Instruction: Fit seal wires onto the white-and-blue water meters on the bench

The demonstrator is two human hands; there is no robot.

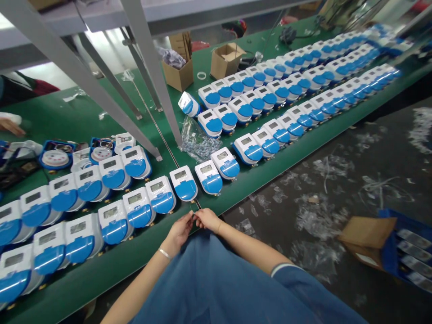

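Note:
My left hand (182,227) and my right hand (206,219) meet at the front edge of the green bench (232,193). Their fingertips are pinched together around something too small to make out. Just beyond them lies a white and blue water meter (183,183) with a grey display and a blue flap. Two more meters, a near one (208,177) and one behind it (225,163), lie to its right, and another meter (161,194) is close on its left. A clear plastic bag (199,141) of small grey parts rests behind them.
Rows of similar meters (280,130) stretch away on both sides. Metal shelf posts (151,67) stand on the bench. Cardboard boxes (178,74) sit at the back. Plastic scraps (313,225) litter the floor, near a blue crate (405,243). Another person's hand (11,126) shows at far left.

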